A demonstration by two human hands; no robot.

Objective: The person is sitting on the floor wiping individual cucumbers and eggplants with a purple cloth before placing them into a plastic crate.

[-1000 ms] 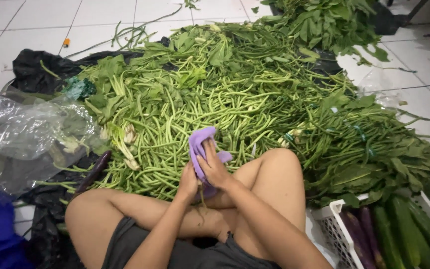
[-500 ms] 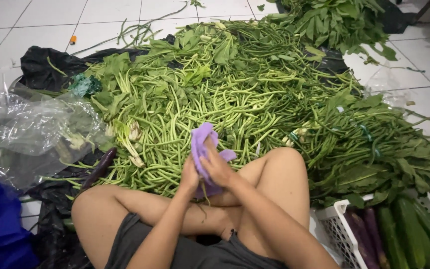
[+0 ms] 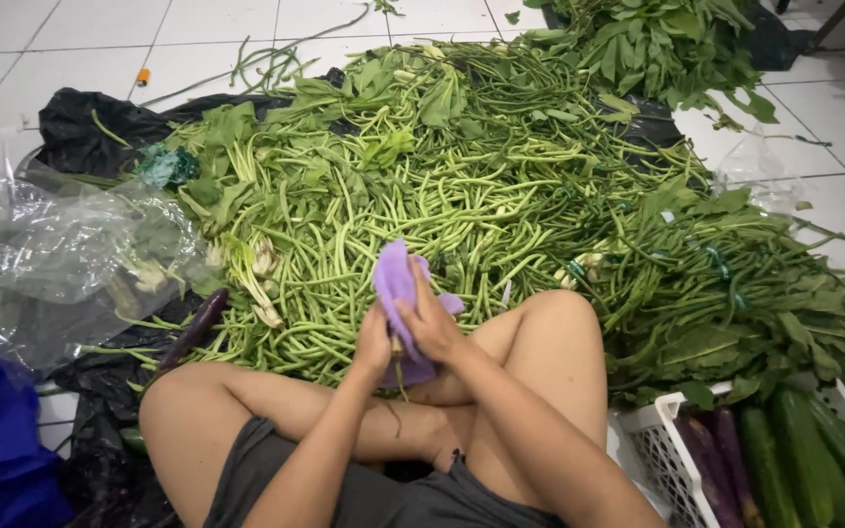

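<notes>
Long beans point(image 3: 422, 205) crowding ahead

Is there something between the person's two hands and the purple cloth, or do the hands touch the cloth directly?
Nothing visible stands between them. The left hand and right hand both press directly on the purple cloth, held above the crossed legs in front of the pile of long green beans.

A tiled floor point(image 3: 70, 59) used as a produce-sorting spot, perhaps in a home or market back room: long beans point(image 3: 413, 225) heaped on black plastic sheeting point(image 3: 80, 137), bundled leafy greens point(image 3: 735, 293), a white crate point(image 3: 677, 450) of cucumbers point(image 3: 814, 450) and eggplants point(image 3: 706, 460).
</notes>
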